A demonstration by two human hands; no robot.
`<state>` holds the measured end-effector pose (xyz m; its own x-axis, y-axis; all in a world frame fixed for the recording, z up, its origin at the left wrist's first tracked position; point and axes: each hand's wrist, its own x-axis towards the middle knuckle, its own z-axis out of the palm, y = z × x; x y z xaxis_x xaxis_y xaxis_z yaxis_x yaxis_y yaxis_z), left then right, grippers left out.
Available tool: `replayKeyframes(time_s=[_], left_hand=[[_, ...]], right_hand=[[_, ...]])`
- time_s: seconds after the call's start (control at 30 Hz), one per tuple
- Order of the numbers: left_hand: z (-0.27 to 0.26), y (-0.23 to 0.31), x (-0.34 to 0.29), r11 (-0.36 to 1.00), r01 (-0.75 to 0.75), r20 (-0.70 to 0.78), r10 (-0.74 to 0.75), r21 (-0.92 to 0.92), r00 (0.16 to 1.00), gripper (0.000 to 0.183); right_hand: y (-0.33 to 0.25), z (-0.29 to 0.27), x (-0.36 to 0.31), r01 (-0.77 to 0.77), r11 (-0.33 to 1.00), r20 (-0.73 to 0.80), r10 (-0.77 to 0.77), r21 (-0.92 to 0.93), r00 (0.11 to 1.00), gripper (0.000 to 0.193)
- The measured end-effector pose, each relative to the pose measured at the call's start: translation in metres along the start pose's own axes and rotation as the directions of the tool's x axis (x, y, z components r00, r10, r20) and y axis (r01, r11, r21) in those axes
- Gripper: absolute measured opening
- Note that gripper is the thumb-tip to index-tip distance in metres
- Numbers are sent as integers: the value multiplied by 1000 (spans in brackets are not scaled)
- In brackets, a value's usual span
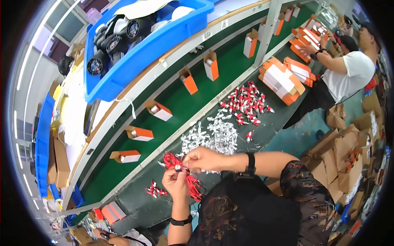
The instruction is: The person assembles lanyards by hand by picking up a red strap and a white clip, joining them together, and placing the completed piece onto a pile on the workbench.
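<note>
My left hand (176, 183) is closed, thumb and fingers pinching a small red cord piece with a white, dark-edged end (178, 167). Beside it, the fingers of my right hand (202, 159) are pinched together at the same piece; exactly what they grip is too small to make out. A bundle of red cords (195, 187) lies just below and behind my hands, with more red loops (170, 160) showing above them. Beyond my right hand spreads a pile of white looped cords (219, 133). Several red-and-white cord pieces (155, 189) lie left of my left hand.
A green conveyor belt (176, 110) carries several open orange-and-white boxes (139, 134). Red-and-white pieces (246, 102) and flattened boxes (281, 82) lie farther right. A blue tray (164, 45) of black round parts stands above the belt. A co-worker (349, 69) works at right.
</note>
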<state>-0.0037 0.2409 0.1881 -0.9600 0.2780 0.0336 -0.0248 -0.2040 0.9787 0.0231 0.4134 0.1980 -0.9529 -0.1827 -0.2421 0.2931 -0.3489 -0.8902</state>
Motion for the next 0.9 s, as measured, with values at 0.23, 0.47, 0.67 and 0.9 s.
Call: replayKeyframes(time_s=[0.23, 0.47, 0.67, 0.9], left_hand=[[31, -8, 18, 521, -461, 215, 464, 718, 859, 18], [49, -26, 19, 441, -604, 519, 311, 664, 796, 29], [8, -49, -5, 553, -385, 367, 150, 738, 918, 24], [-22, -56, -21, 605, -145, 182, 0, 783, 983, 18]], right_hand=[[21, -13, -15, 192, 807, -146, -323, -559, 935, 18], [39, -79, 3, 91, 996, -323, -88, -7, 942, 21], [-86, -205, 69, 87, 207, -143, -870, -974, 471, 12], [-116, -356, 176, -366, -232, -107, -700, -901, 706, 22]])
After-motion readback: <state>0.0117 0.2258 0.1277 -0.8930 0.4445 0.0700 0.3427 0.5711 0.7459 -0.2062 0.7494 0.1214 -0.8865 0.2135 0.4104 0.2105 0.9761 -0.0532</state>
